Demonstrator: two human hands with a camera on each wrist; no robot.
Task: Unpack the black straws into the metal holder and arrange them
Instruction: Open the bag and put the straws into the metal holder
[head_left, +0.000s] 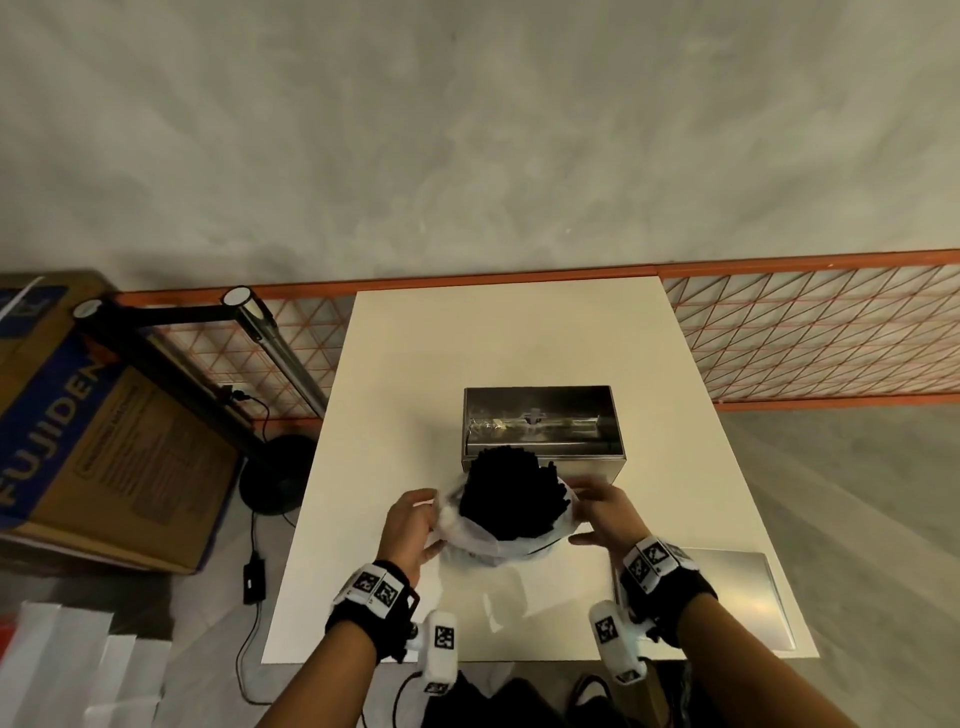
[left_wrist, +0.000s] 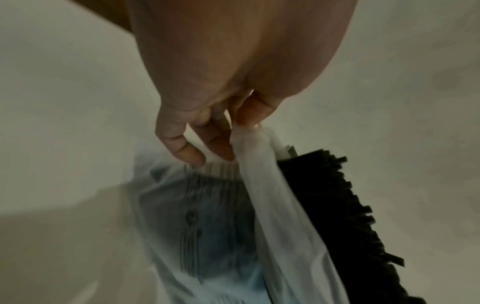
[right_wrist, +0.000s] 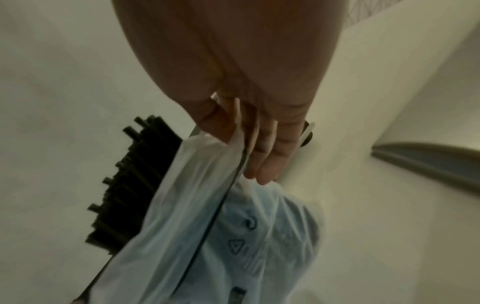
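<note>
A thick bundle of black straws (head_left: 511, 493) stands upright in a clear plastic bag (head_left: 480, 540) just in front of the open metal holder (head_left: 540, 431) on the white table (head_left: 395, 395). My left hand (head_left: 415, 519) pinches the bag's rim on the left, and my right hand (head_left: 597, 506) pinches it on the right, with the rim pulled down around the bundle. In the left wrist view, the left hand (left_wrist: 233, 127) pinches the bag (left_wrist: 259, 185), and the straws (left_wrist: 332, 197) stick out beside it. The right wrist view shows the right hand (right_wrist: 233, 135) pinching the bag (right_wrist: 197, 185) beside the straws (right_wrist: 135, 174).
A flat metal lid (head_left: 727, 592) lies on the table's near right corner. A cardboard box (head_left: 104, 431), a black lamp stand (head_left: 275, 467) and cables sit on the floor to the left. An orange wire fence (head_left: 810, 332) runs behind the table.
</note>
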